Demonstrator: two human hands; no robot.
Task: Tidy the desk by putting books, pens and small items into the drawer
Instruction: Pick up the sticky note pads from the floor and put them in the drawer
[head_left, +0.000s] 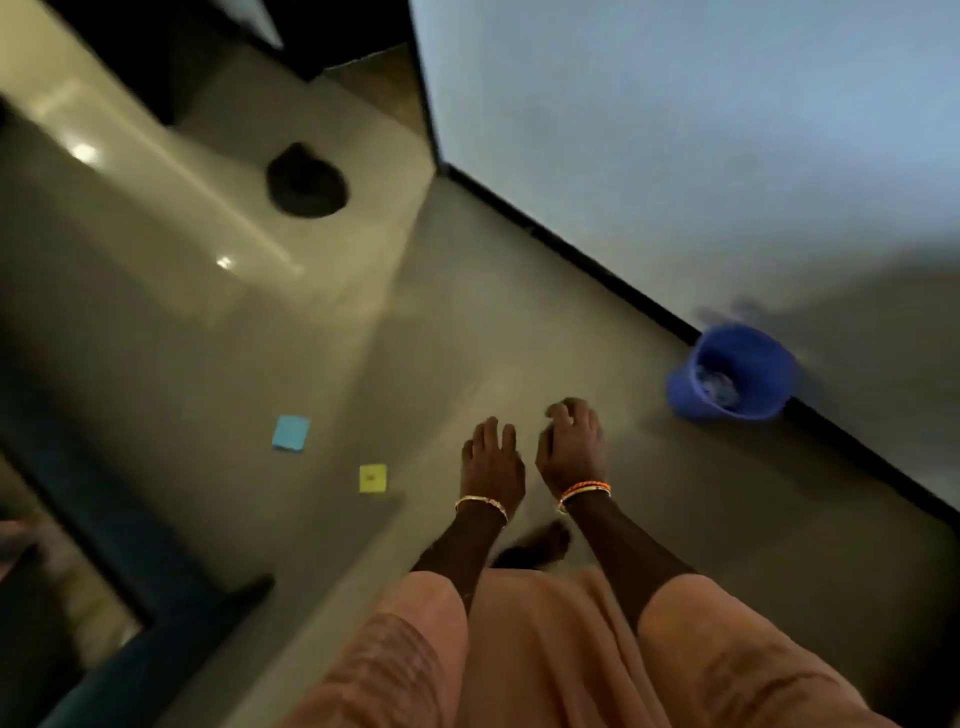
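Sticky notes are what I can see of the small items, and both lie on the floor, not on any counter. Nearest to me are my peach sleeves and my two forearms, stretched forward and down. My left hand (491, 457) hangs with its fingers loosely spread and holds nothing. My right hand (571, 441) is just beside it, fingers curled a little more at the tips, and as far as the blurred picture lets me judge it is empty too.

Left of my hands lies the yellow sticky note (373, 478), flat on the grey floor (519, 312), near my left hand and at about the level of my left wrist. Further left and a little farther off lies the blue sticky note (291, 433), also flat, well apart from the yellow one. Both are roughly square, so neither has a long axis to line up with. My left hand is clearly the nearer to both, and I judge the next reach goes left and down with that hand, yellow first.

Farther out on the right, a blue bucket (732, 371) stands against the dark skirting of the pale wall (675, 130), with something crumpled inside that I cannot make out. Farthest, up on the left, a dark round object (306, 182) sits on the floor. No drawer shows from here.
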